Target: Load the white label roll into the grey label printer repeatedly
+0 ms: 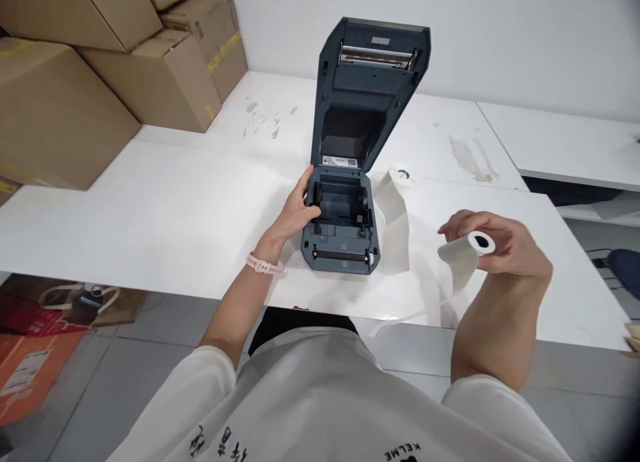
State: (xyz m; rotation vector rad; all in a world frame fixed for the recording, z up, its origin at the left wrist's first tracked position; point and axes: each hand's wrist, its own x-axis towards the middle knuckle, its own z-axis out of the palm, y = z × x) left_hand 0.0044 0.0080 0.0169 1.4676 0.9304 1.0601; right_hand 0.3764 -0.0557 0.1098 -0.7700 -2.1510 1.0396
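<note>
While the left hand (299, 209) sits on the left side of the printer (345, 229), the right hand (505, 245) is up in the air over the right part of the desk (175, 215). The left hand is bent around the printer's left wall, with the thumb over the edge, so it holds the printer there. A pink band (263, 265) is on that wrist.

The right hand is closed around a white paper roll (465, 252). The fingers lie over the top of the roll, and its dark hole points at the camera. A loose end of paper hangs down from it. This roll is well to the right of the printer and does not touch it.

The printer is dark grey and stands near the front edge of the desk. Its lid (373, 82) is wide open and stands up at the back. The space inside looks bare and dark.

A second roll (397, 182) lies on the desk just beside the printer's right side. A long strip of its paper runs toward the front edge.

Brown boxes (100, 69) are stacked at the far left.
</note>
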